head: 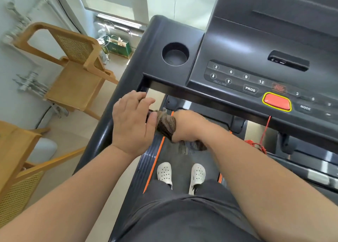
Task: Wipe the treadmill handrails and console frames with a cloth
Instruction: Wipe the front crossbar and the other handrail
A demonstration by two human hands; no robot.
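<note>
Our right hand (188, 126) is curled tight round a brown cloth (165, 125), bunching it against a short dark bar just below the front edge of the console (237, 49); a loose end of the cloth hangs under our wrist. Our left hand (133, 121) lies just beside it with the fingers laid out nearly straight over the same bar, its thumb touching the cloth and holding nothing. To the left of that hand the black handrail (102, 135) slopes down toward us.

On the console we see a round cup holder (175, 54), numbered buttons and a red stop button (276, 102), with a red cord (266, 130) hanging beneath it. Below our hands, our white shoes (164, 172) stand on the grey belt (182, 161). Off to the left stand a wooden chair (73, 68) and, farther back, a green box (117, 46).
</note>
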